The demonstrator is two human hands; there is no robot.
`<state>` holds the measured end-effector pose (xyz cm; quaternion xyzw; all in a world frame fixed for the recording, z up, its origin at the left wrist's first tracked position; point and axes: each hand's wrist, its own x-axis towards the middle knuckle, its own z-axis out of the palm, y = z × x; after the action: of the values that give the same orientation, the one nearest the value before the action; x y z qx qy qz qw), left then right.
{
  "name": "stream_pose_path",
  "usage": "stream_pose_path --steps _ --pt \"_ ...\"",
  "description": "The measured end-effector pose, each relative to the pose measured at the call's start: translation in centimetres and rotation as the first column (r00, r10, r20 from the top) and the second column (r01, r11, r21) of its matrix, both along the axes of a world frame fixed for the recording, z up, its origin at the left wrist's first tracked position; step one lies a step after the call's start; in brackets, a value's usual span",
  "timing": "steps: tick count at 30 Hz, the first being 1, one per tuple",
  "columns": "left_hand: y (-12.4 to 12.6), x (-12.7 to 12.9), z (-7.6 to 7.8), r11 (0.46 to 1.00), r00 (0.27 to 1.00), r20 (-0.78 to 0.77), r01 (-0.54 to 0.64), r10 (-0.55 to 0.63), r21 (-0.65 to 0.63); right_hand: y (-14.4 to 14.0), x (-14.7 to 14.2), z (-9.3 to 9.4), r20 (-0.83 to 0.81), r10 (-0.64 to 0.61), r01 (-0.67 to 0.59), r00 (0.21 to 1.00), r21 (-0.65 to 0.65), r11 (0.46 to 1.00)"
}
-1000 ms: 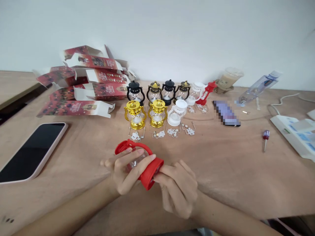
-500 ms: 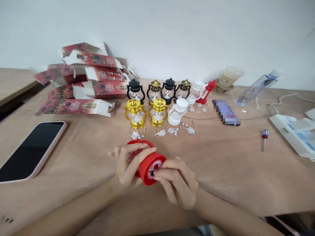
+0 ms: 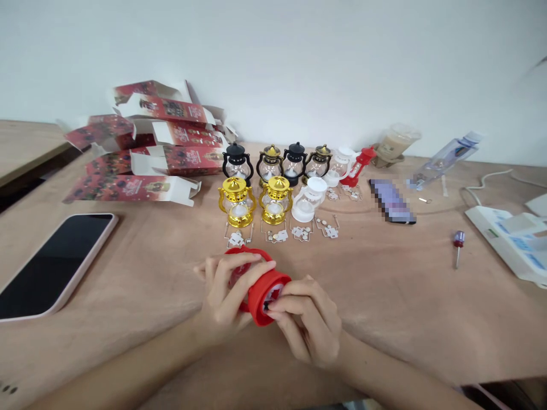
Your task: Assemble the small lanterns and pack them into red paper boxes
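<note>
A red toy lantern (image 3: 261,289) lies tilted on its side above the table, its round base turned to the right. My left hand (image 3: 226,287) is wrapped around its body. At the white disc inside the base, the fingertips of my right hand (image 3: 310,319) are pinched together by a small dark spot. Whatever they hold, if anything, is hidden. Just beyond my hands stand two gold lanterns (image 3: 238,202) and a white lantern (image 3: 308,199). In front of these lie wire handles with small white pieces and round button cells (image 3: 302,232).
Behind are black lanterns (image 3: 236,164), bronze ones and a red lantern (image 3: 361,165). Opened red boxes (image 3: 171,159) pile up at the left, beyond a phone (image 3: 55,265). To the right lie another phone (image 3: 393,200), a screwdriver (image 3: 458,247), a bottle (image 3: 447,159) and a power strip (image 3: 508,239).
The view has shifted slightly, so the things on the table sit a little lower. The lantern's base has turned further to the right, showing less of its disc. Both hands keep their hold.
</note>
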<state>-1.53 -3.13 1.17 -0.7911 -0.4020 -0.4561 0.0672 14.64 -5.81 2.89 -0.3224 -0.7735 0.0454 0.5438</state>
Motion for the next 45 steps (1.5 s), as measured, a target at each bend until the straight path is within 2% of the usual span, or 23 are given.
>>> stream_pose_path --steps 6,19,23,26,29,34,38,42,45 --pt "0.1 0.0 0.3 0.999 1.000 -0.025 0.007 -0.006 0.039 -0.2 0.1 0.0 0.023 -0.014 0.015 1.000 -0.027 1.000" --pt "0.6 -0.3 0.3 0.999 0.993 -0.119 0.014 -0.017 -0.032 0.4 0.3 0.0 0.067 -0.018 0.028 0.998 -0.143 0.989" --pt "0.6 -0.2 0.4 0.998 0.989 -0.150 -0.010 0.001 -0.061 0.7 0.7 0.4 0.018 0.030 -0.025 0.999 -0.234 0.972" --pt "0.7 -0.5 0.1 0.994 0.995 -0.099 -0.019 0.008 -0.106 0.9 0.8 0.8 -0.016 0.085 -0.086 0.996 -0.266 0.960" --pt "1.1 -1.0 -0.3 0.992 1.000 -0.008 0.021 -0.022 -0.122 1.0 0.8 0.8 -0.034 0.086 -0.092 0.996 -0.247 0.965" --pt "2.1 -1.6 -0.2 0.998 0.995 -0.079 0.065 -0.064 0.008 1.2 1.0 0.6 -0.034 0.102 -0.107 0.994 -0.229 0.967" --pt "2.5 -1.6 0.2 0.990 0.988 -0.072 0.135 -0.137 -0.039 1.3 1.0 0.6 -0.078 0.107 -0.122 0.991 -0.218 0.968" --pt "2.4 -1.4 0.3 0.959 0.966 0.046 0.258 -0.255 -0.115 1.1 1.1 0.6 -0.134 0.062 -0.076 0.989 -0.102 0.992" --pt "2.2 -1.2 0.2 0.933 0.942 0.083 0.335 -0.326 -0.132 1.1 1.2 0.3 -0.095 0.026 -0.031 0.995 -0.052 0.998"
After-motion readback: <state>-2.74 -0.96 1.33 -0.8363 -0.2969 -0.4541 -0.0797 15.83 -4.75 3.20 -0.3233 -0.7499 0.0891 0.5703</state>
